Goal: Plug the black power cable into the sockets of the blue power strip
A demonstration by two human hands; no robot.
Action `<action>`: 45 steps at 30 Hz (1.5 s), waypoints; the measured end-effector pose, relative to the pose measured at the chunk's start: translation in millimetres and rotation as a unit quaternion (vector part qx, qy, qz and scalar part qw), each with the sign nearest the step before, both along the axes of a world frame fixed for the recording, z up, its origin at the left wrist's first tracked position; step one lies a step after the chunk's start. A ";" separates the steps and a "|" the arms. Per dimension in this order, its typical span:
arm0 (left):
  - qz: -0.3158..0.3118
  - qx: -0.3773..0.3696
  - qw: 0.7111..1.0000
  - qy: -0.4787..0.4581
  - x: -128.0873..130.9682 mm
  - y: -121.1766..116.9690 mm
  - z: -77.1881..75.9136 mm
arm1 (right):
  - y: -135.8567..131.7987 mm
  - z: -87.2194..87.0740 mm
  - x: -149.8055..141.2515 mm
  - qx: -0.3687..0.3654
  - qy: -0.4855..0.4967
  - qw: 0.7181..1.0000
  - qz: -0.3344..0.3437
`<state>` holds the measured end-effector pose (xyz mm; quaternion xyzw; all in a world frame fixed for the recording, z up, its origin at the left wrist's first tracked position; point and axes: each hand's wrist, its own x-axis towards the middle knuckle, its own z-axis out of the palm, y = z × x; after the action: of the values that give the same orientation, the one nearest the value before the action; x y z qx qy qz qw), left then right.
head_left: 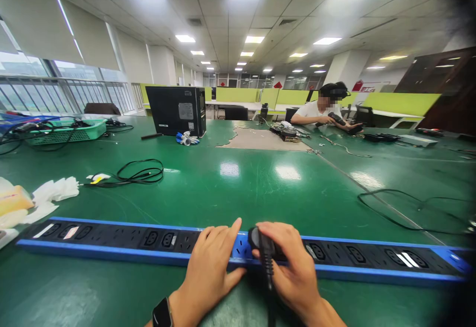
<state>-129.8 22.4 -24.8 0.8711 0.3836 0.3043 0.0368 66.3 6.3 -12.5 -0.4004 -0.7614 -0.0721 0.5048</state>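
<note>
A long blue and black power strip [208, 238] lies across the green table in front of me, with several rows of sockets along its top. My left hand [211, 262] grips the strip near its middle, fingers across the top and thumb by the near edge. Just to the right, my right hand [293, 267] is closed around a black power plug [255, 239]. The plug is over the strip, beside a blue socket section [241, 246]. Its thick cord [268, 272] runs down toward me. The plug's pins are hidden, so I cannot tell if they are in a socket.
Coiled black cable [139, 173] and crumpled white paper [55, 190] lie to the left. Farther back are a green basket [85, 131], a black computer case [174, 111] and blue-white gloves [187, 138]. Another person [320, 109] sits across the table. A loose cable [394, 220] lies right.
</note>
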 end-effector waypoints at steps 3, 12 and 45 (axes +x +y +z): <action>0.002 0.002 1.000 -0.001 -0.2 -0.6 1.9 | 0.6 6.8 31.0 0.035 0.002 0.997 -0.068; -0.005 0.001 1.000 -0.009 -0.8 -1.7 3.4 | -6.5 -10.6 113.0 -0.079 -0.029 0.987 -0.138; 0.001 -0.007 1.000 -0.023 -0.1 -2.1 2.5 | -11.0 -24.4 83.8 -0.051 -0.113 0.977 -0.173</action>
<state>-129.9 20.4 -22.3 0.8633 0.3853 0.3217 0.0518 150.1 -4.7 -36.9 -0.5403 -0.7356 -0.1644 0.3741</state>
